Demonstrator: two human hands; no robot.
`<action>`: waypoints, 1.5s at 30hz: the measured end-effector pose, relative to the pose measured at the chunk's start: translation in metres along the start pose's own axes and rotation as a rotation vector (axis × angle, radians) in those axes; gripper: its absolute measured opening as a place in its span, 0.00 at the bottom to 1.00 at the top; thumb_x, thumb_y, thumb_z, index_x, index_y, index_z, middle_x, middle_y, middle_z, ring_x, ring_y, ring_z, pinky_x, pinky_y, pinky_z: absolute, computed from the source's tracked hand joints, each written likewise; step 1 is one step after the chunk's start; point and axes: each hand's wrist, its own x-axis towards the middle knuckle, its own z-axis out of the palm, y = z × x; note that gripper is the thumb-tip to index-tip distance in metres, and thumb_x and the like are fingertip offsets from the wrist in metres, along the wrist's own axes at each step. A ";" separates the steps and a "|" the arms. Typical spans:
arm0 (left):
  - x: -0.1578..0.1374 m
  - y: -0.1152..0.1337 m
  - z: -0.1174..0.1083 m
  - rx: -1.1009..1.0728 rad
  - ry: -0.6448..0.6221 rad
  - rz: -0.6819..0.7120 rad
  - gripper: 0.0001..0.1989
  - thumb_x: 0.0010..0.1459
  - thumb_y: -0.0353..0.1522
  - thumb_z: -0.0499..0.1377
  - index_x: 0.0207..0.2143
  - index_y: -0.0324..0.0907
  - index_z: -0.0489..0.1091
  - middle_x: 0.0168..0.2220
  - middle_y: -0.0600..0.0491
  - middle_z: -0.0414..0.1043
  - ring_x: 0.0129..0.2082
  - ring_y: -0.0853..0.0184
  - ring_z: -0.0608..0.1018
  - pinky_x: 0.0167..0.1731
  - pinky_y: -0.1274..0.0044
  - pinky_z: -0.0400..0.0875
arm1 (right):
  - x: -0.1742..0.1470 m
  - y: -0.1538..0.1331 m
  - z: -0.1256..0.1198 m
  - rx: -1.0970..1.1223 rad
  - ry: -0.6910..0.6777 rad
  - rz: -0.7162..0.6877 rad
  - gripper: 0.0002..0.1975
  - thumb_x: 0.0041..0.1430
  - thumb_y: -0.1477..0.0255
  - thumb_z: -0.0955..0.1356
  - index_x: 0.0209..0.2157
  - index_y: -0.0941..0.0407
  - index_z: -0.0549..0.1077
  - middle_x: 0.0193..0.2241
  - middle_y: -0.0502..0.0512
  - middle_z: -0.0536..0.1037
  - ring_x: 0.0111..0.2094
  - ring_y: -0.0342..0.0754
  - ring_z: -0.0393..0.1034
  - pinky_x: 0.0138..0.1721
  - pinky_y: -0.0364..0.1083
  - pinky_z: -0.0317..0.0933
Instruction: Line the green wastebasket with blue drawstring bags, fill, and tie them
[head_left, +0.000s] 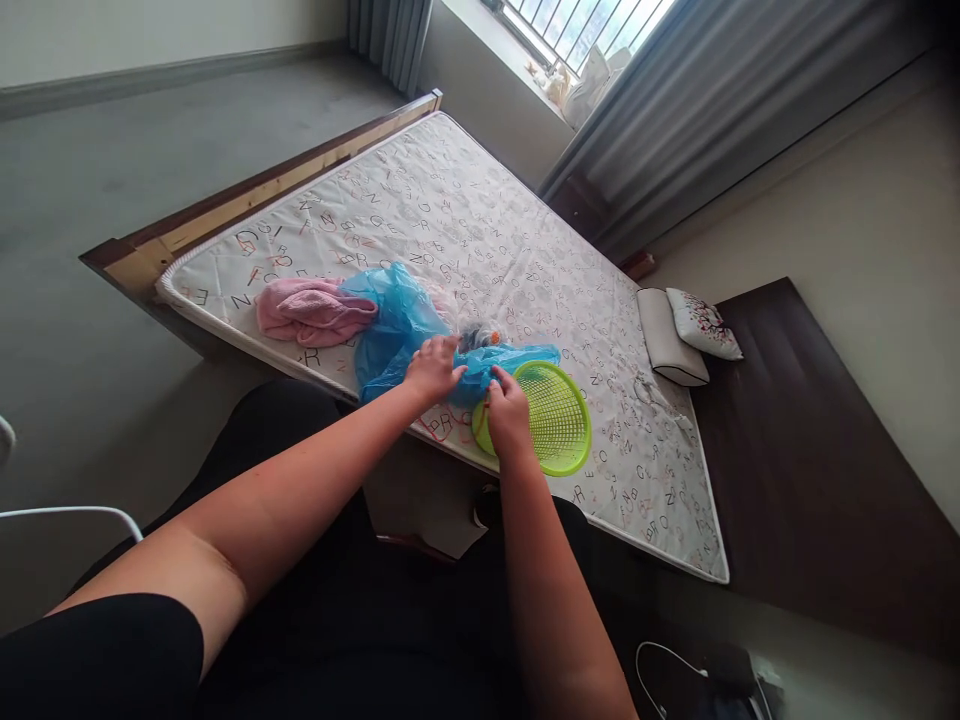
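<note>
A crumpled blue plastic bag lies near the front edge of the mattress. My left hand is on the bag, its fingers bent around some of the film. With thumb and fingers together, my right hand pinches the bag's right part. Just beside that hand, a lime-green mesh basket rests tilted and partly hidden by it. Behind the bag sits a small clear and grey item with an orange spot, whose kind I cannot make out. A folded pink towel touches the bag's left side.
The letter-printed mattress lies in a wooden bed frame. Two pillows, one white and one with a tree print, are by the dark headboard. Grey curtains hang at the window. A white cable shows at left.
</note>
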 end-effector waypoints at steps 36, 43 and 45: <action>0.003 0.022 0.022 -1.270 -0.387 -0.121 0.19 0.52 0.44 0.76 0.39 0.40 0.81 0.37 0.47 0.82 0.35 0.62 0.81 0.41 0.70 0.79 | -0.063 -0.022 -0.128 -0.593 0.529 -0.231 0.35 0.64 0.55 0.72 0.68 0.54 0.68 0.72 0.74 0.66 0.77 0.74 0.54 0.74 0.81 0.43; -0.011 0.035 0.021 -1.159 -0.355 0.017 0.19 0.50 0.45 0.74 0.37 0.40 0.83 0.35 0.51 0.80 0.36 0.64 0.77 0.39 0.75 0.73 | -0.022 -0.018 -0.095 -0.690 0.341 -0.048 0.28 0.63 0.77 0.66 0.64 0.55 0.74 0.65 0.72 0.73 0.68 0.67 0.67 0.72 0.69 0.56; -0.008 0.036 0.013 -1.124 -0.222 0.050 0.15 0.54 0.42 0.71 0.38 0.41 0.81 0.35 0.52 0.79 0.38 0.64 0.76 0.41 0.75 0.72 | -0.010 -0.007 -0.129 -0.619 0.396 -0.031 0.24 0.59 0.78 0.64 0.55 0.58 0.78 0.57 0.70 0.75 0.55 0.60 0.75 0.63 0.60 0.68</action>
